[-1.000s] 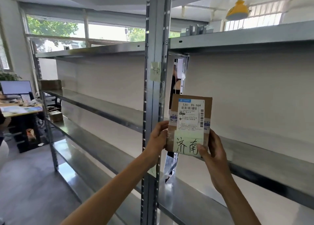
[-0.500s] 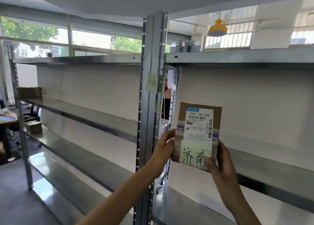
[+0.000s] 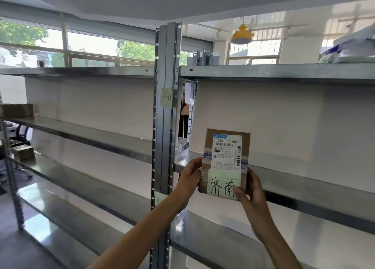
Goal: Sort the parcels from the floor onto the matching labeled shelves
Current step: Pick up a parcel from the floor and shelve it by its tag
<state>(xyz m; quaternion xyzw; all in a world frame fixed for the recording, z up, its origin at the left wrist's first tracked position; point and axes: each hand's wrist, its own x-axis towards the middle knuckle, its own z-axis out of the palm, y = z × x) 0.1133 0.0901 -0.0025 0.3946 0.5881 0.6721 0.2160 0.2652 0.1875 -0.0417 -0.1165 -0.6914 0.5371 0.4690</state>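
Observation:
I hold a small brown cardboard parcel (image 3: 227, 159) upright in front of the metal shelving, right of the centre post. It bears a white shipping label and a pale green note with handwritten characters. My left hand (image 3: 190, 177) grips its lower left edge. My right hand (image 3: 251, 193) grips its lower right corner, thumb on the note. A matching pale green note (image 3: 166, 97) is stuck on the upright post (image 3: 166, 138), above and left of the parcel. The shelf (image 3: 304, 183) behind the parcel is bare.
Two cardboard boxes (image 3: 16, 110) (image 3: 23, 152) sit at the far left on the left bay's shelves. Wrapped packages (image 3: 353, 49) lie on the top shelf at the right. A yellow lamp (image 3: 242, 35) hangs beyond. Windows run along the back left.
My view has swung right and tilted up, so the post and parcel sit further right and lower in frame. Both hands keep the same hold on the parcel.

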